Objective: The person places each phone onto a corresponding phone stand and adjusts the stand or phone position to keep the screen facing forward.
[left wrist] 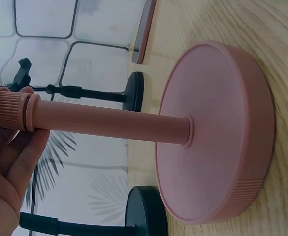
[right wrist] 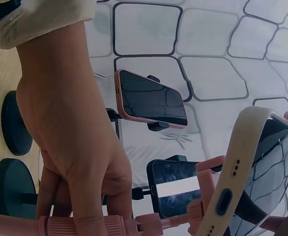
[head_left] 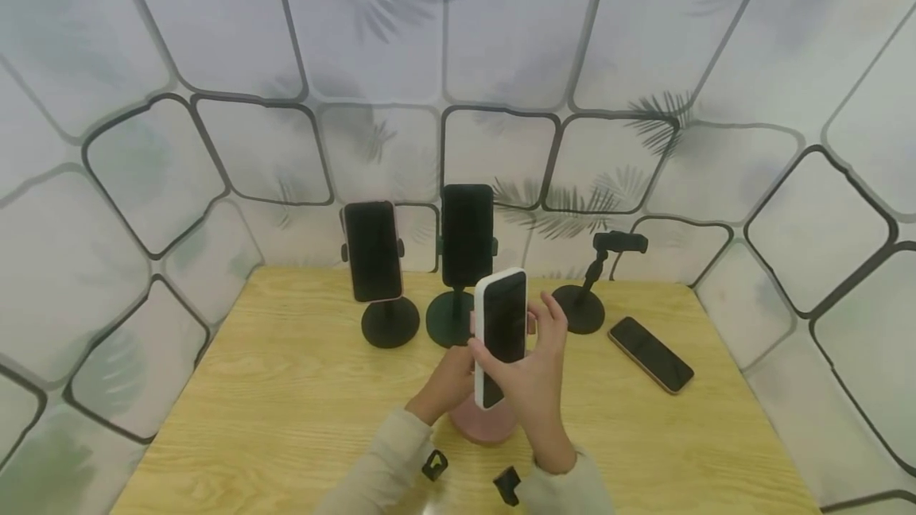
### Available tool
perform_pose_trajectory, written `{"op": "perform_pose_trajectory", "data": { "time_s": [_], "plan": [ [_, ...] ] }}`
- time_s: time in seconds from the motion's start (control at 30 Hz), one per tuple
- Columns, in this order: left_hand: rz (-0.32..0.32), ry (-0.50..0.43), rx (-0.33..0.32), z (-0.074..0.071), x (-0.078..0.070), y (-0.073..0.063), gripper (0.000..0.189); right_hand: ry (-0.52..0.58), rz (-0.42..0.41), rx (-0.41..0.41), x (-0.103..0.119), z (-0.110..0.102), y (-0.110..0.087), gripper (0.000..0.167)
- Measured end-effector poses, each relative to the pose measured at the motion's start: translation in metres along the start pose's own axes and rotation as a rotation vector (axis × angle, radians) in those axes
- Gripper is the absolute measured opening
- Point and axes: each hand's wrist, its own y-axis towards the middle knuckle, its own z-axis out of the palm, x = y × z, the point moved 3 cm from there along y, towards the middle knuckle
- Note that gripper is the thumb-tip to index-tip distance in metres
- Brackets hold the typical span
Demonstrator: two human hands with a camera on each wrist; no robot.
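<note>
Cream sleeves (head_left: 379,455) are crossing the bottom edge over the worktop (head_left: 250,404), the left hand (head_left: 449,378) gripping the ribbed collar (left wrist: 6,110) of the pink stand (head_left: 487,424) and the right hand (head_left: 533,372) holding the white phone (head_left: 505,320) by its edges. Nearly upright, the phone is sitting just in front of the left hand, hiding the post (left wrist: 114,120) and most left fingers from the head view. Right wrist framing is cutting off part of the phone and right hand, and whether the clamp (right wrist: 208,182) is fully holding it, I cannot tell.
</note>
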Motion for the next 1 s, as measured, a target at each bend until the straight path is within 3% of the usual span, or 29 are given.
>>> {"op": "perform_pose_trajectory", "data": {
  "time_s": [0.2,0.47,0.8,1.0],
  "plan": [
    [0.031,0.06,-0.013,0.011,0.001,-0.001,0.012,-0.021,-0.003,-0.004,-0.002,-0.003,0.003,0.076],
    [0.016,-0.089,0.043,0.011,-0.007,-0.002,0.03,-0.098,-0.04,-0.026,-0.003,-0.011,0.007,0.075],
    [0.018,-0.031,0.04,0.013,-0.009,-0.004,0.035,-0.305,0.074,0.033,-0.006,-0.008,0.008,0.085],
    [0.036,-0.027,0.024,0.011,-0.011,-0.006,0.031,-0.298,0.077,0.062,-0.006,-0.006,0.008,0.084]
  ]
}}
